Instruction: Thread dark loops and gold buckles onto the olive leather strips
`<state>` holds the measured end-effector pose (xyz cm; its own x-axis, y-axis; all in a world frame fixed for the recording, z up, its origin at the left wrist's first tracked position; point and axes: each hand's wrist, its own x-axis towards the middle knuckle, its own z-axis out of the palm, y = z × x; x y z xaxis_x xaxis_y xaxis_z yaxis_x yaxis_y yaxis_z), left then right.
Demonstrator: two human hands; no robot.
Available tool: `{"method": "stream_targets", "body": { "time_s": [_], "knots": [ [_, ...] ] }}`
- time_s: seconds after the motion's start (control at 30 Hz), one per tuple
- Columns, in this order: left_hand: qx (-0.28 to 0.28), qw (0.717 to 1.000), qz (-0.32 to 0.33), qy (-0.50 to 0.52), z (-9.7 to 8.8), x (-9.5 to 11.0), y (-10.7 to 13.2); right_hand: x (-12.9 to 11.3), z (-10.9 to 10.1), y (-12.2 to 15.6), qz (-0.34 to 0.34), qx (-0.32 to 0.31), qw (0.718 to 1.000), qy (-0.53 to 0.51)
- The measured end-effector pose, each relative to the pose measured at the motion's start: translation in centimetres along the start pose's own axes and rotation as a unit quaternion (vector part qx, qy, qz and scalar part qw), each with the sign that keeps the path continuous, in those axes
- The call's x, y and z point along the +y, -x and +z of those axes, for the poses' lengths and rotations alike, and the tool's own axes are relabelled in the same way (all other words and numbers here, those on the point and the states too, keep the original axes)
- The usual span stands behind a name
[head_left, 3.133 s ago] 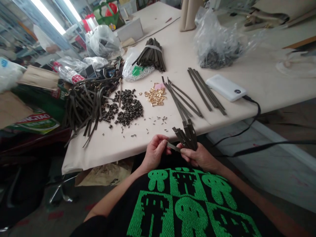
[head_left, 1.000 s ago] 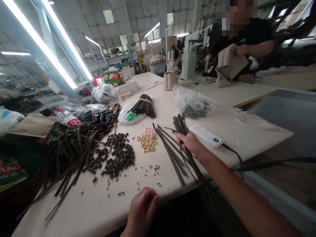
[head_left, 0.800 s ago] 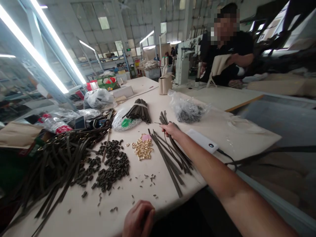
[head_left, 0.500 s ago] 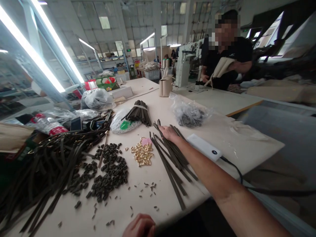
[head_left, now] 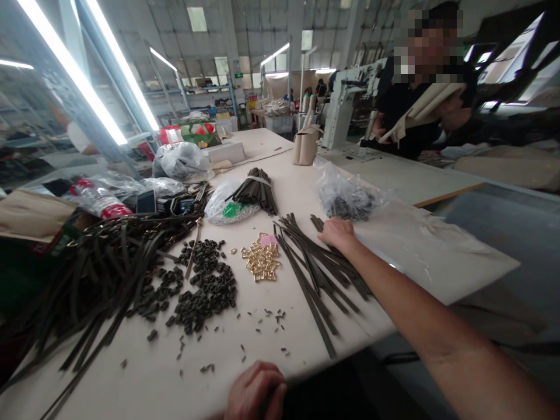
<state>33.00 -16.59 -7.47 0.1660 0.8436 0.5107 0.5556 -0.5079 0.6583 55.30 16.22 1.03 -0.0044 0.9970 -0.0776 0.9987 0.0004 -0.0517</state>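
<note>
the right hand [head_left: 336, 232] is palm down over the upper ends of some loose dark straps [head_left: 312, 271], its fingers bent and close to the strap tips; whether it grips any of them or only rests there, i cannot tell. taking that hand as the middle of a clock, the loose straps fan out toward seven o'clock, many of them crossing, on the pale table [head_left: 144, 373]. at seven o'clock, farther off by the near edge, lies the left hand [head_left: 257, 392], loosely curled; i cannot tell whether anything is inside it.

between seven and eight o'clock small dark offcuts [head_left: 268, 316] are scattered. between eight and nine sits a cluster of gold buckles [head_left: 262, 262] beside a pink slip [head_left: 268, 240], and past it a heap of black loops [head_left: 205, 291]. farther toward nine a tangled mass of straps [head_left: 100, 274] spreads along the table's side. at ten a banded bundle of dark straps [head_left: 258, 189] leans against a clear bag with a green patch [head_left: 231, 207].

just past twelve, near the hand, is a crumpled plastic bag [head_left: 350, 195] with dark pieces in it. at eleven a small beige handbag [head_left: 305, 147] stands upright. beyond, around twelve, is a sewing machine [head_left: 339, 108], and between one and two a co-worker in black holds a beige piece [head_left: 431, 108].
</note>
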Motion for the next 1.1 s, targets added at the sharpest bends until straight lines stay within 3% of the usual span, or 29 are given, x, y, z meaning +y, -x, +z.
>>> {"method": "stream_targets", "body": {
  "time_s": [0.13,0.37,0.53,0.67,0.8,0.93,1.0,1.03,1.1],
  "knots": [
    [-0.032,0.999,0.004,0.005,-0.8,0.3,-0.4,-0.2,0.0,-1.0,0.021,-0.033,0.999,0.003],
    [-0.013,1.0,-0.014,0.017,-0.8,1.2,-0.6,-0.4,-0.2,-2.3,0.016,-0.071,0.997,-0.022],
    [-0.018,1.0,-0.01,0.014,-0.8,1.3,-0.7,-1.1,0.2,-1.3,0.034,-0.039,0.997,-0.051],
    [-0.028,0.999,0.011,0.012,-0.9,1.2,-0.5,-1.1,-1.3,0.5,0.014,0.03,0.995,-0.09],
    [-0.059,0.996,0.052,-0.034,-0.6,1.0,-0.2,-1.3,-5.5,3.5,-0.049,0.125,0.984,-0.117],
    [-0.136,0.982,0.122,-0.057,1.0,0.9,0.4,-2.3,-10.0,9.1,-0.12,0.182,0.965,-0.149],
    [-0.195,0.974,0.112,-0.01,1.9,1.0,0.6,-2.7,-10.9,12.9,-0.198,0.144,0.948,-0.205],
    [-0.215,0.973,0.084,0.022,2.2,1.1,0.7,-2.9,-10.8,14.9,-0.235,0.086,0.937,-0.245],
    [-0.213,0.972,-0.023,0.099,2.2,1.7,0.6,-3.0,-9.5,18.6,-0.294,-0.033,0.889,-0.35]
  ]
}}
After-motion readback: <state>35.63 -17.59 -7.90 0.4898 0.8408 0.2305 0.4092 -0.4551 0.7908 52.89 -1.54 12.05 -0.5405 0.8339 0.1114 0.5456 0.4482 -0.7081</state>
